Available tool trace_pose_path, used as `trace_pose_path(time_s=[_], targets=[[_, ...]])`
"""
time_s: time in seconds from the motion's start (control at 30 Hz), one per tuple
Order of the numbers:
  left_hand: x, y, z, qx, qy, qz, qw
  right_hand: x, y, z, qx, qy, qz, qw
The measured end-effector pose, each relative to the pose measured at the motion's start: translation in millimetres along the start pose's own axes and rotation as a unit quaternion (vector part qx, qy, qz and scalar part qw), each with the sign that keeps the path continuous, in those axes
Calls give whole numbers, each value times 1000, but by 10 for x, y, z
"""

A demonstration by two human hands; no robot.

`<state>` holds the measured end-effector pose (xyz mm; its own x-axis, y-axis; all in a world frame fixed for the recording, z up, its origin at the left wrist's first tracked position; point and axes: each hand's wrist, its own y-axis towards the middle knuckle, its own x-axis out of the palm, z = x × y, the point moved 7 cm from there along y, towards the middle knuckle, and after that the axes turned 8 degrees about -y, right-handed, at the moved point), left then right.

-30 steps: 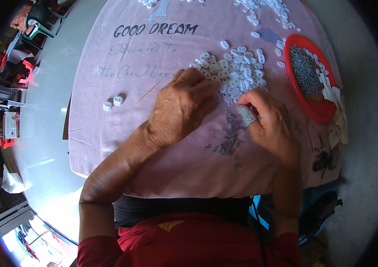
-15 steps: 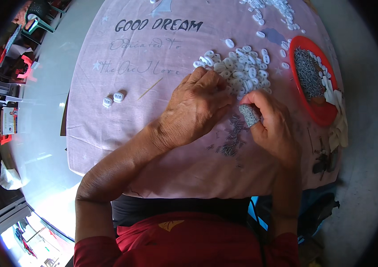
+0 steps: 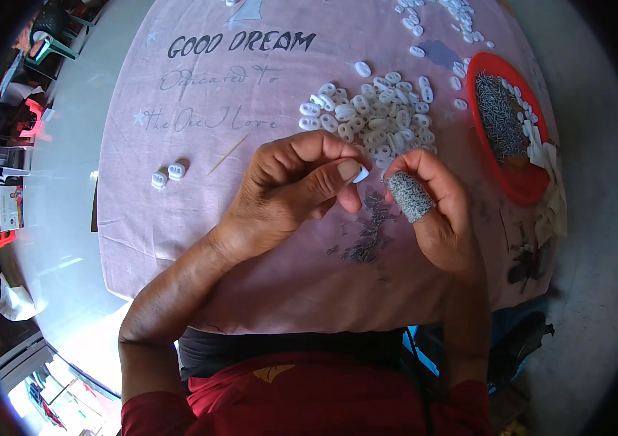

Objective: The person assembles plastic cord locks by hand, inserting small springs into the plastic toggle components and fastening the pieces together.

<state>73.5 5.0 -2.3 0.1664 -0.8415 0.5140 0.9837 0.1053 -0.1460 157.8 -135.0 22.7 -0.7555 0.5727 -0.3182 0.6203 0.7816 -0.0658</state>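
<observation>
My left hand (image 3: pixel 291 185) pinches a small white plastic cord-lock piece (image 3: pixel 360 175) between thumb and fingertips, its end sticking out to the right. Close beside it, my right hand (image 3: pixel 436 211) has its thumb and index fingertip brought together; whatever lies between them is too small or hidden to make out. A speckled grey sleeve (image 3: pixel 412 196) covers the right thumb. Just beyond both hands spreads a heap of white oval two-holed cord-lock pieces (image 3: pixel 378 116). Below the fingertips lies a loose scatter of small grey metal springs or pins (image 3: pixel 368 243).
Two cord locks (image 3: pixel 167 174) sit apart on the pink cloth (image 3: pixel 171 240), near a thin wooden stick (image 3: pixel 227 155). At right, a red basin (image 3: pixel 516 182) holds many grey metal bits and white pieces, beside a pale glove (image 3: pixel 550 214) and dark tools (image 3: pixel 525 265). More white pieces (image 3: pixel 461 14) lie farther off.
My left hand has drawn back from the heap, toward me and left, with a white cord-lock piece now in its pinch. My right hand has turned slightly, showing more of the thumb sleeve.
</observation>
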Motion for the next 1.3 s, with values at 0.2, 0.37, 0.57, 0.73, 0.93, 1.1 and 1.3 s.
trace_pose_path(time_s=[0.2, 0.37, 0.57, 0.73, 0.93, 1.1, 1.3], targets=[[-85, -20, -51, -36, -18, 0, 999, 46, 14, 33, 0, 46, -9, 999], [-36, -3, -15, 22, 9, 4, 1000, 42, -26, -20, -13, 37, -5, 999], [-28, -26, -41, -33, 5, 23, 999, 90, -16, -44, -68, -7, 0, 998], [14, -23, -54, 5, -23, -6, 1000, 78, -14, -41, -83, -30, 8, 996], [-9, -23, -46, -27, -25, -29, 999, 69, -33, -60, -77, 42, 16, 996], [12, -37, -40, -46, 21, -29, 998, 38, -24, -54, -92, 47, 9, 995], [2, -30, -57, -11, 10, -21, 1000, 14, -26, -71, -102, 56, 26, 993]])
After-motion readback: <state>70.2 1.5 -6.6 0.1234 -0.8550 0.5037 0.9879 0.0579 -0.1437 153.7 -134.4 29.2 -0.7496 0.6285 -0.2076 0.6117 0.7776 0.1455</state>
